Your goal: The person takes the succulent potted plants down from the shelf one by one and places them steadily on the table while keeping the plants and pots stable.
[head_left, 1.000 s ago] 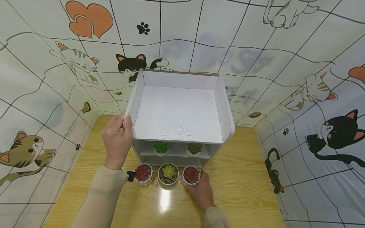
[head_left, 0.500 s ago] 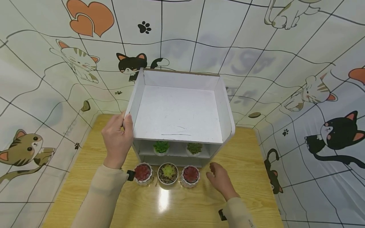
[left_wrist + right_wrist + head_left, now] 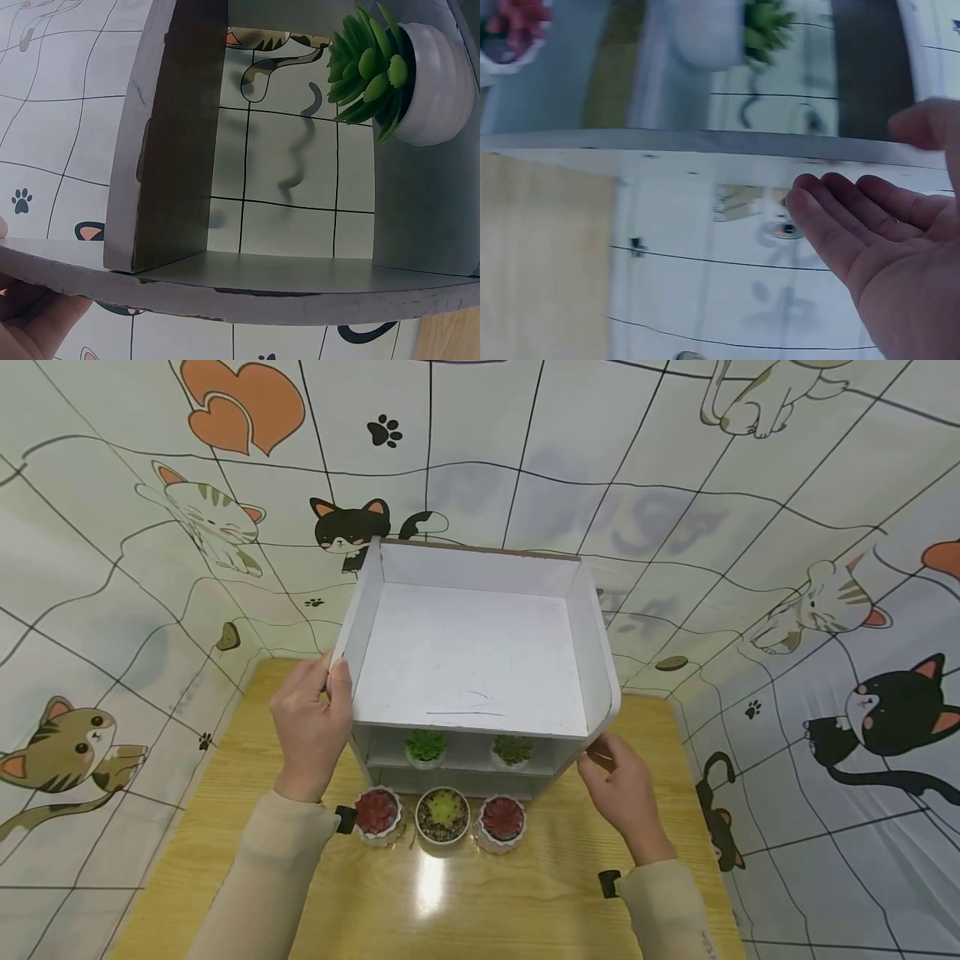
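Note:
A white shelf unit (image 3: 472,652) stands on the wooden table. My left hand (image 3: 311,727) grips the upper edge of its left side panel, thumb toward the inside. At the right side panel, my right hand (image 3: 621,783) is raised; in the right wrist view its fingers (image 3: 832,232) are extended along the panel's outer face and the thumb stands apart, nothing held. On an inner shelf sit a bright green succulent (image 3: 425,747) and a duller green succulent (image 3: 512,750), both in white pots.
In front of the unit stand a red potted plant (image 3: 377,812), a yellow-green succulent in a gravel-filled pot (image 3: 442,814) and another red potted plant (image 3: 502,820). The wooden table (image 3: 645,893) meets cat-patterned walls (image 3: 480,435) behind and at both sides.
My right hand has let go of the right-hand red potted plant and moved right and up to the shelf's right side panel. The left hand keeps its grip.

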### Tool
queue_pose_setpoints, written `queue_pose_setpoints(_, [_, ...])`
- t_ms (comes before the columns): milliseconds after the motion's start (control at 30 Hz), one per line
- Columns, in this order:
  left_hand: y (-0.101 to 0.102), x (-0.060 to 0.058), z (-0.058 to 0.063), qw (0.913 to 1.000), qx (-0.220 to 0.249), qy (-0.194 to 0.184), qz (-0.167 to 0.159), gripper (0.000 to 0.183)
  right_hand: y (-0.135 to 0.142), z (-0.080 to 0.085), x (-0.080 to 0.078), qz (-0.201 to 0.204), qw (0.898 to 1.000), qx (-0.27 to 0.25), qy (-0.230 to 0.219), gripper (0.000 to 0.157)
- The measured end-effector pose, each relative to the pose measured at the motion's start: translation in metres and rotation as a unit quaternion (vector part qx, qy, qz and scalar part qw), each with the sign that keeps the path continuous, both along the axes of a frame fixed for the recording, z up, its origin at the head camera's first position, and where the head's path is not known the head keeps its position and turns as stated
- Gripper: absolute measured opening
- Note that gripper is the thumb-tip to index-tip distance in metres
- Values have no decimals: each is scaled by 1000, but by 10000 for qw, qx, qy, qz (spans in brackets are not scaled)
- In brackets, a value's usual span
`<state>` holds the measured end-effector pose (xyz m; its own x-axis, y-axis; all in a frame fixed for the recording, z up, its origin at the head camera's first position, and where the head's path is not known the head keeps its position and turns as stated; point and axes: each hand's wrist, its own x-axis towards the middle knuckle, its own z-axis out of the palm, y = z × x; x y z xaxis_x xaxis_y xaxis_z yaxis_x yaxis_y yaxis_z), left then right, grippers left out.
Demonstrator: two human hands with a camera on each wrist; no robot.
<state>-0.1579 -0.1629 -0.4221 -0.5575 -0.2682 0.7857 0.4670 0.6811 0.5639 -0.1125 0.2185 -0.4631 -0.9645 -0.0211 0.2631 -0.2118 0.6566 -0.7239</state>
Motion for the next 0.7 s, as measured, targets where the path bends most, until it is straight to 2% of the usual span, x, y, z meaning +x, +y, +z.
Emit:
queue_pose_setpoints(367, [0,-1,1,10000,-66,53,48,27,-1,49,-14,-276,9978,-491,351,37])
queue_pose_setpoints(700, [0,-1,1,10000,2,72,32,27,2,83,-28,-352,9985,-244,355,39])
